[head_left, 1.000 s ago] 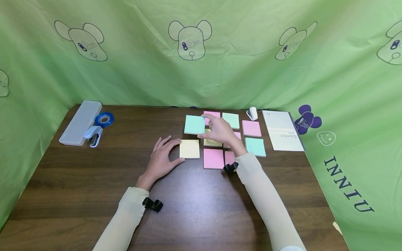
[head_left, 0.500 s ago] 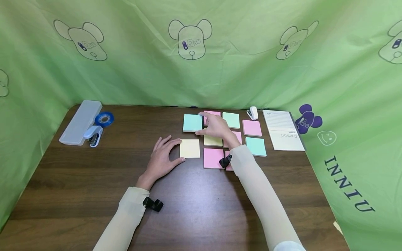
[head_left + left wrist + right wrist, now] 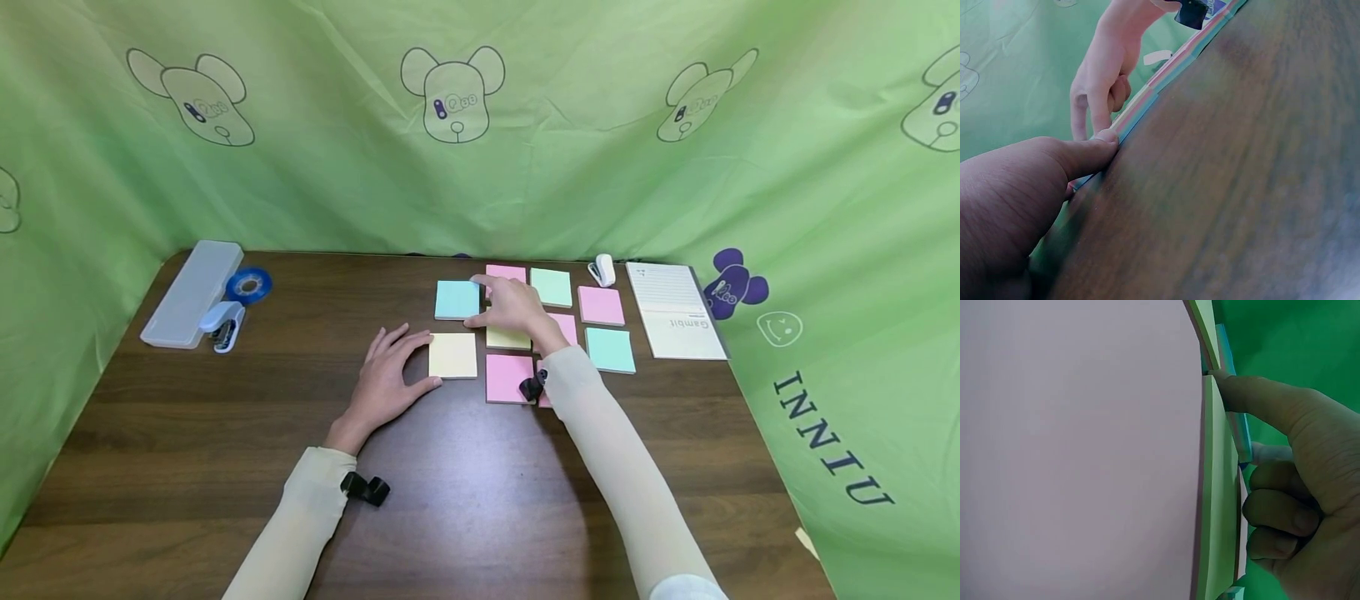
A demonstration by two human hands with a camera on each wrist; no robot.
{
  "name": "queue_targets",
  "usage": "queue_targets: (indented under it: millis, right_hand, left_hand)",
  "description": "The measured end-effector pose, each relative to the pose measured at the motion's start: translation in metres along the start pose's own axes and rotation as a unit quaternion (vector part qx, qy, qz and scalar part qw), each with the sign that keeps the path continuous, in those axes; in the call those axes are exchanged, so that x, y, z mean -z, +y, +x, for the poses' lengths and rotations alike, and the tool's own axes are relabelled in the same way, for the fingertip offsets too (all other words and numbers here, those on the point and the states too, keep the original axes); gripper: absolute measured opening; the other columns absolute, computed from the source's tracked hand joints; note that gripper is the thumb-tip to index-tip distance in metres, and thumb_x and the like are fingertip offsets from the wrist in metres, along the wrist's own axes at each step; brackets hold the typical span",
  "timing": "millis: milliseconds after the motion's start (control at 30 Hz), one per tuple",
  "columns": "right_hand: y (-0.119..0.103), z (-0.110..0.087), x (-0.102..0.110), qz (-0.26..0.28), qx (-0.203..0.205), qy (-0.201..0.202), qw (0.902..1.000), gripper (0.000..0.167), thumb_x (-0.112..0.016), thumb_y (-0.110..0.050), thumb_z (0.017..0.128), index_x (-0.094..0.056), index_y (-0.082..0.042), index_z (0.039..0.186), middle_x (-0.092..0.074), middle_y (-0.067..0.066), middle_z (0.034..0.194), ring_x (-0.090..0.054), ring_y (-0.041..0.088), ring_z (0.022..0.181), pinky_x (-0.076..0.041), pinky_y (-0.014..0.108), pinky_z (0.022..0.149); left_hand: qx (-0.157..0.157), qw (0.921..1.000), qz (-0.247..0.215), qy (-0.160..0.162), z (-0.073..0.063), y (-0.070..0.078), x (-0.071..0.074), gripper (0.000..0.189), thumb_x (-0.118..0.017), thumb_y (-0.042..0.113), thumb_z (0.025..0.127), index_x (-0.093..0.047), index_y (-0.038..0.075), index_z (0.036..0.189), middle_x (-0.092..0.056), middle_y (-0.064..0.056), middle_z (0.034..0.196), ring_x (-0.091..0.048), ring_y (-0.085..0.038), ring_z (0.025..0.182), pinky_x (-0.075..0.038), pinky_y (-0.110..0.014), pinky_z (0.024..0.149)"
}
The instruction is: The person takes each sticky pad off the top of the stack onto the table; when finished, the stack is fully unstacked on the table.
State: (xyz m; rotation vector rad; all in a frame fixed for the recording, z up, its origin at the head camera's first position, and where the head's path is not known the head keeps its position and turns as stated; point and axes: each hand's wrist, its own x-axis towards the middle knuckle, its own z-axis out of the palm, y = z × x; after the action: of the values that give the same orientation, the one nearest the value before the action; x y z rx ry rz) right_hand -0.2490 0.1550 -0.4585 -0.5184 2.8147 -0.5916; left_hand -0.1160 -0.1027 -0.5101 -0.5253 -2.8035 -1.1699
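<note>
My right hand (image 3: pixel 513 304) pinches a light-blue sticky note pad (image 3: pixel 456 301) by its right corners, index finger at the far edge and thumb at the near one. The right wrist view shows its other fingers curled in. Just nearer to me lies a pale yellow sticky note pad (image 3: pixel 453 356). My left hand (image 3: pixel 382 379) holds this pad at its left corners between index finger and thumb, the other fingers stretched out. Below the right hand and wrist are a second yellow pad (image 3: pixel 508 339) and a pink pad (image 3: pixel 507 377), partly covered.
More pink and green pads lie right of the hands, including a mint pad (image 3: pixel 551 287) and a pink one (image 3: pixel 601 306). A white stapler (image 3: pixel 602 272) and notebook (image 3: pixel 677 312) stand beyond. Far left are a plastic case (image 3: pixel 193 292), blue tape (image 3: pixel 249 286) and blue stapler (image 3: pixel 223 325).
My right hand has shifted slightly left with the light-blue pad, which now looks a little smaller and lower, level with the table. My left hand and the yellow pad have stayed put.
</note>
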Motion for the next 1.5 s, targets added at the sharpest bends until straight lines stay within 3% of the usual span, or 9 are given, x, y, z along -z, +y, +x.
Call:
queue_targets:
  millis: [200,333,533,700,833,967,1067,1333,1500]
  right_hand:
    - [-0.001,0.0,0.0,0.0,-0.019,-0.016,0.9997,0.097,-0.095,-0.051,0.085,-0.052,-0.026,0.168,-0.078,0.009,0.133,-0.066,0.022,0.089,-0.053,0.036,0.065]
    - [-0.002,-0.001,0.001,0.0,-0.028,-0.016,0.9995,0.101,-0.098,-0.051,0.083,-0.05,-0.026,0.169,-0.077,0.007,0.131,-0.064,0.022,0.086,-0.055,0.038,0.069]
    - [-0.001,-0.002,0.0,0.007,-0.037,-0.008,0.9992,0.094,-0.098,-0.051,0.083,-0.056,-0.022,0.162,-0.075,0.005,0.126,-0.071,0.026,0.105,-0.06,0.044,0.083]
    - [-0.001,-0.001,-0.001,0.017,-0.045,-0.013,0.9988,0.094,-0.096,-0.052,0.085,-0.054,-0.026,0.164,-0.076,0.007,0.135,-0.071,0.028,0.113,-0.059,0.043,0.084]
    - [0.0,-0.003,-0.001,0.019,-0.043,-0.015,0.9988,0.097,-0.096,-0.051,0.085,-0.051,-0.027,0.167,-0.076,0.007,0.136,-0.069,0.024,0.101,-0.055,0.039,0.077]
    - [0.001,-0.007,0.003,0.023,-0.04,-0.008,0.9989,0.098,-0.097,-0.046,0.086,-0.049,-0.026,0.169,-0.074,0.003,0.097,-0.055,0.018,0.075,-0.045,0.033,0.063]
    - [0.001,-0.011,0.008,0.032,-0.035,0.006,0.9988,0.095,-0.096,-0.043,0.087,-0.051,-0.025,0.167,-0.06,0.0,0.078,-0.052,0.017,0.072,-0.041,0.033,0.059]
    - [0.003,-0.029,0.011,0.079,-0.025,0.04,0.9958,0.077,-0.082,-0.047,0.099,-0.053,-0.021,0.165,-0.044,-0.004,0.069,-0.034,0.016,0.065,-0.03,0.034,0.059]
    - [0.008,-0.05,0.008,0.083,-0.013,0.076,0.9936,0.067,-0.075,-0.046,0.104,-0.056,-0.02,0.163,-0.042,-0.004,0.066,-0.03,0.015,0.061,-0.028,0.033,0.056]
  left_hand:
    - [-0.001,1.0,0.004,-0.001,0.001,-0.001,-0.001,0.074,-0.094,0.033,0.092,-0.063,0.011,0.156,-0.06,-0.011,0.162,-0.039,-0.039,0.162,-0.008,-0.056,0.14]
    - [-0.001,1.0,0.003,-0.002,0.001,-0.001,-0.001,0.075,-0.094,0.033,0.091,-0.063,0.011,0.156,-0.061,-0.01,0.162,-0.039,-0.039,0.162,-0.008,-0.055,0.14]
    - [-0.003,1.0,0.002,-0.002,0.001,0.0,-0.001,0.075,-0.094,0.034,0.091,-0.063,0.011,0.156,-0.06,-0.011,0.163,-0.039,-0.039,0.162,-0.009,-0.057,0.14]
    - [-0.001,1.0,0.004,-0.002,0.001,-0.001,0.0,0.075,-0.093,0.035,0.092,-0.063,0.011,0.156,-0.06,-0.011,0.163,-0.039,-0.038,0.162,-0.008,-0.056,0.14]
    - [0.001,1.0,0.005,-0.004,0.001,0.0,0.0,0.075,-0.093,0.034,0.092,-0.063,0.011,0.156,-0.06,-0.011,0.162,-0.039,-0.038,0.162,-0.008,-0.056,0.14]
    - [0.002,1.0,0.003,-0.005,0.001,0.001,0.0,0.075,-0.094,0.034,0.091,-0.063,0.012,0.156,-0.06,-0.011,0.162,-0.038,-0.038,0.163,-0.007,-0.056,0.14]
    - [0.004,1.0,0.003,-0.006,0.001,0.001,0.0,0.076,-0.094,0.034,0.091,-0.063,0.012,0.157,-0.06,-0.01,0.163,-0.038,-0.037,0.163,-0.007,-0.055,0.14]
    - [0.019,0.9997,0.005,-0.012,-0.001,0.0,0.004,0.083,-0.095,0.038,0.09,-0.059,0.012,0.16,-0.059,-0.011,0.164,-0.036,-0.039,0.163,-0.009,-0.06,0.139]
    - [0.018,0.9994,-0.029,0.003,0.0,-0.001,0.004,0.083,-0.093,0.042,0.091,-0.058,0.013,0.16,-0.058,-0.011,0.164,-0.035,-0.036,0.164,-0.009,-0.056,0.14]
